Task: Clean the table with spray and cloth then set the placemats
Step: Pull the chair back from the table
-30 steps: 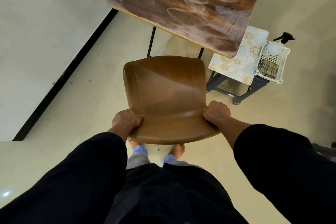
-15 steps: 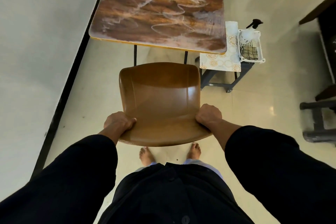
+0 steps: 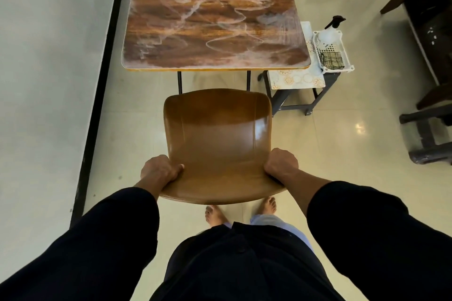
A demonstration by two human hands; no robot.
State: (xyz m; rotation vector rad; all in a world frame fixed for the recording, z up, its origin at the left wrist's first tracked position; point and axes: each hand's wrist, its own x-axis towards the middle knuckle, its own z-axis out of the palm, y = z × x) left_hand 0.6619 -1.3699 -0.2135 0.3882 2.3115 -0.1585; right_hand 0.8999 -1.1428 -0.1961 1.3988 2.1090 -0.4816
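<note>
Head view, our hands: left hand and right hand are both curled tight on the brown chair, one at each side edge.
Table: straight ahead, past the chair, streaked white.
Supplies: spray bottle and checked cloth lie in a white basket, forward-right on a stool, placemats beside.
Nearer hand: we judge the right.

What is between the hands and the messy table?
In the head view, the brown chair gripped by the left hand and right hand, then bare floor before the table.
</note>
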